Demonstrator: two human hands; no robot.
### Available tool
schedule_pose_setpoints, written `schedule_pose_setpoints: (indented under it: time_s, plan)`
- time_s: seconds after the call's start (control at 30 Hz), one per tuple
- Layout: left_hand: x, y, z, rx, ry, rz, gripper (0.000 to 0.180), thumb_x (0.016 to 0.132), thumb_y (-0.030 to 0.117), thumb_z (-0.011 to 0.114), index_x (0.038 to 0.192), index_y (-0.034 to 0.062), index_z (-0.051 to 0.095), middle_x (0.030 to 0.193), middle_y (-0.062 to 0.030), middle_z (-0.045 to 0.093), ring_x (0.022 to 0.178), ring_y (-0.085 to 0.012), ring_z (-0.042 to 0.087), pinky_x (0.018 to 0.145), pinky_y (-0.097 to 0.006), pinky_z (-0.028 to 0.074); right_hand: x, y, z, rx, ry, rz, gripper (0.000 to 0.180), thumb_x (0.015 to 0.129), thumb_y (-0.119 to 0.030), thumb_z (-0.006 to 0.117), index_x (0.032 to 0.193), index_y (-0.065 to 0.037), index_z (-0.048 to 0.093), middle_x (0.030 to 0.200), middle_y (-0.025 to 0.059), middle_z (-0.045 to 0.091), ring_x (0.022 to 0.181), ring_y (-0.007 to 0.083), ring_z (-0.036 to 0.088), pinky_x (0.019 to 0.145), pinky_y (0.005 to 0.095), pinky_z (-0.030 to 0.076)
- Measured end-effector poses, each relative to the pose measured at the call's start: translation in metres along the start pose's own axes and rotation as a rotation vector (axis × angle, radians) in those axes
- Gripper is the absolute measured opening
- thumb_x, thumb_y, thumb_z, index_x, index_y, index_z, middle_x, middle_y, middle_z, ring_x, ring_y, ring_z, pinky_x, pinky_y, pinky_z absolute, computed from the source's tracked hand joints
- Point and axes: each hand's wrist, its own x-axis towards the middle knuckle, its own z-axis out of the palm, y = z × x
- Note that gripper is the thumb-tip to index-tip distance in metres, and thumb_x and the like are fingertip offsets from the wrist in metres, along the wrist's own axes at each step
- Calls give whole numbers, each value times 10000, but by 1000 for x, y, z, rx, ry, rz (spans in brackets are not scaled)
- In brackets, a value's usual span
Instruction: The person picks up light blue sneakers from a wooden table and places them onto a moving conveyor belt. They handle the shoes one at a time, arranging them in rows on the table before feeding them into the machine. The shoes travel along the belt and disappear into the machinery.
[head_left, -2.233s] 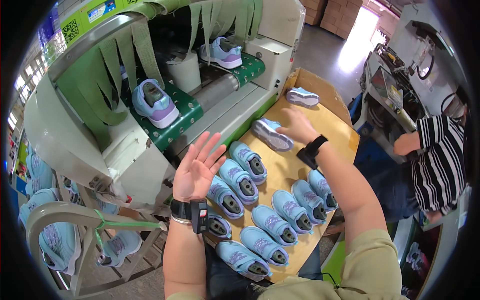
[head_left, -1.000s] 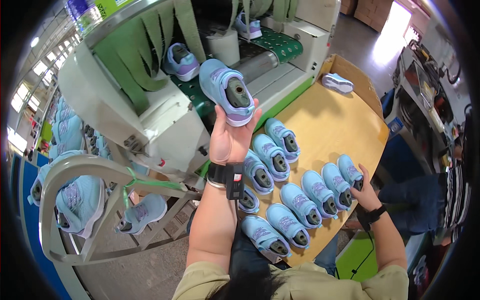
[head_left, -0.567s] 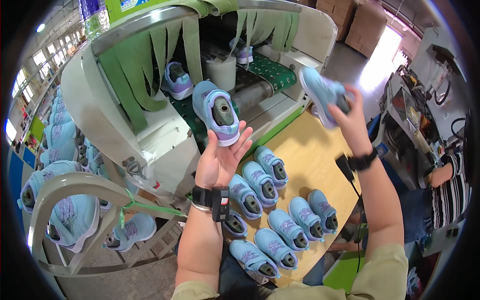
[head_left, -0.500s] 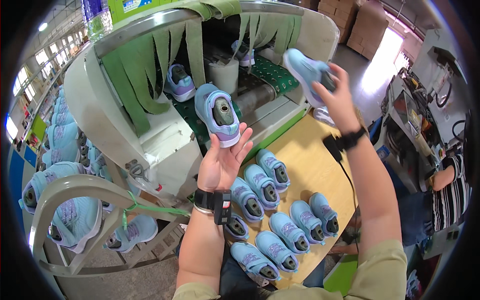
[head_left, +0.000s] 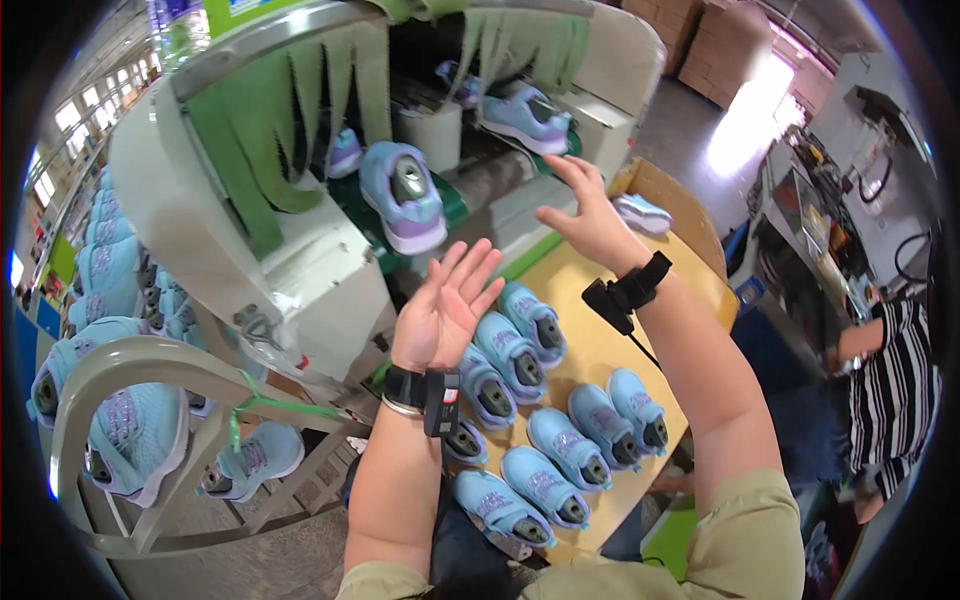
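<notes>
My left hand [head_left: 452, 305] is open, palm up and fingers spread, just below a light blue and lilac shoe [head_left: 402, 200]. That shoe lies on the left green belt [head_left: 452, 200] of the machine, its grey-green last facing me. Beside the right belt, my right hand [head_left: 595, 215] is open with thumb and fingers apart. Another blue shoe [head_left: 527, 118] rests on that belt, just beyond my fingertips. Deeper inside, further shoes are partly hidden behind the green fabric strips [head_left: 240, 150]. Several matching shoes [head_left: 540, 480] stand in rows on the wooden table [head_left: 590, 350] below my hands.
A metal-framed rack [head_left: 130, 360] with many blue shoes [head_left: 135, 430] stands at the left. One shoe [head_left: 642, 213] sits at the table's far end by a cardboard piece. A person in a striped top [head_left: 890, 390] works at the right, near a cluttered bench [head_left: 800, 240].
Both shoes have left my hands and now lie on the machine's two belts. My right hand has moved left and down from its raised position; my left hand has opened below its shoe.
</notes>
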Motion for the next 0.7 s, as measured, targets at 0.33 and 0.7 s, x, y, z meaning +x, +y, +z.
schedule_pose_setpoints:
  time_s: [0.33, 0.7]
  plan:
    - [-25, -99, -17, 220, 372, -507, 439, 1017, 229, 508, 1411, 80, 381, 1335, -159, 581, 1161, -291, 606, 944, -410, 497, -194, -48, -61, -194, -440, 168, 566, 850, -298, 718, 1350, -125, 516, 1479, 236, 345, 1367, 434, 340, 1127, 487, 297]
    - [-22, -98, -19, 320, 303, -561, 427, 1029, 226, 463, 1413, 83, 341, 1349, -197, 568, 1166, -305, 610, 908, -405, 515, -301, -6, -30, -350, -409, 356, 502, 897, -457, 592, 1260, -111, 618, 1409, 175, 492, 1293, 412, 426, 1056, 574, 300]
